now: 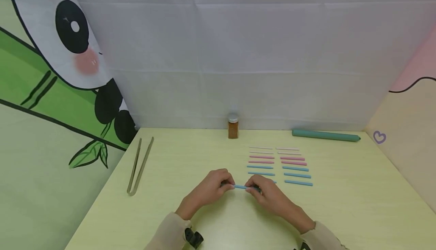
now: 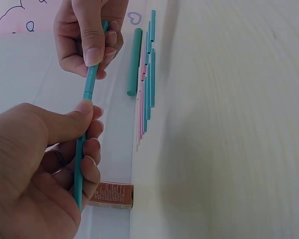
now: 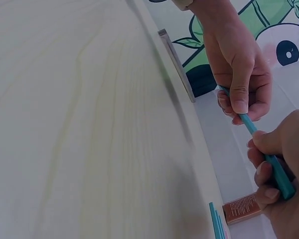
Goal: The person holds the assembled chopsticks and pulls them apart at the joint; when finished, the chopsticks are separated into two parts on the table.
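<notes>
Between both hands, above the near part of the table, is a slim blue stick [image 1: 240,187]. My left hand [image 1: 212,185] pinches one end of it between thumb and fingers. With thumb and fingertips, my right hand [image 1: 270,197] grips the other end. In the left wrist view, a fine seam line crosses the blue stick [image 2: 88,93] between the two thumbs. A thicker blunt end of the stick [image 3: 286,190] shows beneath the right hand in the right wrist view. Fingers cover parts of its length.
Beyond the hands lie two columns of thin sticks: white, pink [image 1: 293,163] and blue [image 1: 298,183]. A small brown jar [image 1: 233,129] stands at the back edge. To its right lies a green cylinder [image 1: 325,135]. Metal tongs [image 1: 139,168] lie at left.
</notes>
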A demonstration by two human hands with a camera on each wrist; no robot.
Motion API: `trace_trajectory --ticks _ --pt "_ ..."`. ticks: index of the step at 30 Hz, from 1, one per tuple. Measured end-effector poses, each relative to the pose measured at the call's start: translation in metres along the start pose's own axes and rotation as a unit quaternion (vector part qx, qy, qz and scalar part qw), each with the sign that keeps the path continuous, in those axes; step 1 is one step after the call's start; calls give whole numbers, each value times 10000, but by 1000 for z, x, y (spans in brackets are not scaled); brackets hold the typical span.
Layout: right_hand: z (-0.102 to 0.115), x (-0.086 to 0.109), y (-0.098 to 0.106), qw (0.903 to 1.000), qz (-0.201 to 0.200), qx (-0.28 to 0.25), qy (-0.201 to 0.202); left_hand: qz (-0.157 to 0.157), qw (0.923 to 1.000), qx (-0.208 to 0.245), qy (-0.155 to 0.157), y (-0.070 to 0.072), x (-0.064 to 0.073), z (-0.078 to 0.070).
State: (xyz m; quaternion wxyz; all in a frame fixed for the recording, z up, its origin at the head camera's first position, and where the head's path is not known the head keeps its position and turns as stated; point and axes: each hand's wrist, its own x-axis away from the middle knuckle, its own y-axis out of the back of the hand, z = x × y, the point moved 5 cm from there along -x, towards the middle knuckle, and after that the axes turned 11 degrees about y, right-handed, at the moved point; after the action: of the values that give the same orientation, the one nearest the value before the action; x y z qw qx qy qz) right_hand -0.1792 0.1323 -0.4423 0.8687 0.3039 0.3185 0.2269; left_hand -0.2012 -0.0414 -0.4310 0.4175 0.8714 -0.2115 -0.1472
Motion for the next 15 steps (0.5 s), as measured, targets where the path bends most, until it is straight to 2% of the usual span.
trace_trajectory --ticks 15 --pt "-6 8 7 9989 -226 185 353 -80 9998 134 95 -4 -7 -8"
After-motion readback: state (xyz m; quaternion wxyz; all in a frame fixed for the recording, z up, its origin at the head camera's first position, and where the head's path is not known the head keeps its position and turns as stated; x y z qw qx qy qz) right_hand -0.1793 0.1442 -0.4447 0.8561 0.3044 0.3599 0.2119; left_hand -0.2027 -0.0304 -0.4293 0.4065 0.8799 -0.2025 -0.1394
